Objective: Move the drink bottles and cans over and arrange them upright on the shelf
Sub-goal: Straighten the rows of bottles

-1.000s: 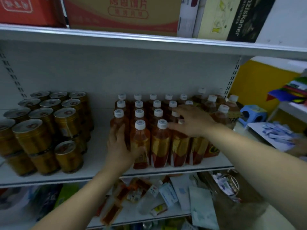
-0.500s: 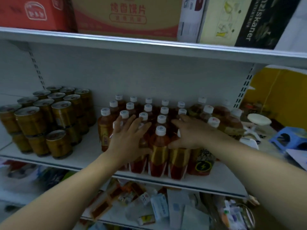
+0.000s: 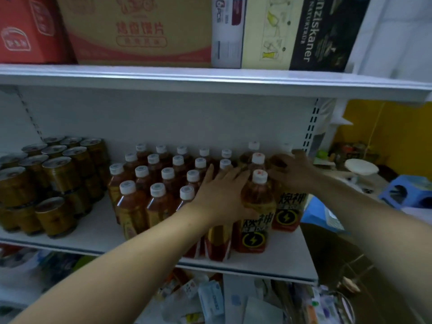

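Amber bottles (image 3: 157, 202) beside gold cans (image 3: 61, 175), left hand (image 3: 222, 195) flat against bottles, right hand (image 3: 295, 174) atop one, grip unclear

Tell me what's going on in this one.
A person is tidying drink bottles on the white shelf. The left hand presses flat against the front lightning-label bottle, while the right hand lies over the top of the rightmost front bottle. The other bottles stand upright in rows, with gold cans stacked to their left.
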A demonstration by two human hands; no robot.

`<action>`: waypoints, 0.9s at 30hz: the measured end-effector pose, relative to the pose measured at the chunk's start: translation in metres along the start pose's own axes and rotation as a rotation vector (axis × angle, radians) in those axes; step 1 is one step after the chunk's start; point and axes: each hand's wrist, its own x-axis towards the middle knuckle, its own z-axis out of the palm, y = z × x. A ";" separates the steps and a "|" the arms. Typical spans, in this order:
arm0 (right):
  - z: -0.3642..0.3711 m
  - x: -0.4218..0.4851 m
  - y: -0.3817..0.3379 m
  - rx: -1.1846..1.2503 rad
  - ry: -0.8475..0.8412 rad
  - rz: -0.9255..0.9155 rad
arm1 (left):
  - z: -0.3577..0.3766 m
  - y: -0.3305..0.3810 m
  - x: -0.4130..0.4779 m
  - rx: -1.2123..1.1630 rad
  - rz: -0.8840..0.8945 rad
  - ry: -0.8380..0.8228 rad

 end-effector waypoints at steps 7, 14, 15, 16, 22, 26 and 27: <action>0.015 -0.012 0.022 0.417 0.200 -0.106 | 0.004 0.009 0.022 0.136 -0.022 -0.162; 0.023 -0.012 0.029 0.579 0.226 -0.113 | 0.009 0.013 0.026 0.122 -0.020 -0.125; 0.023 -0.012 0.031 0.570 0.228 -0.102 | 0.009 0.013 0.027 0.104 -0.041 -0.136; 0.025 -0.012 0.032 0.558 0.243 -0.103 | 0.010 0.011 0.027 0.088 -0.063 -0.150; 0.047 -0.013 0.026 0.634 0.397 -0.089 | 0.013 0.002 0.025 0.098 -0.051 -0.181; 0.040 -0.010 0.018 0.662 0.340 0.026 | 0.007 0.004 0.024 0.083 -0.018 -0.190; 0.034 -0.012 0.013 0.600 0.347 0.064 | 0.003 0.004 0.022 0.061 -0.013 -0.199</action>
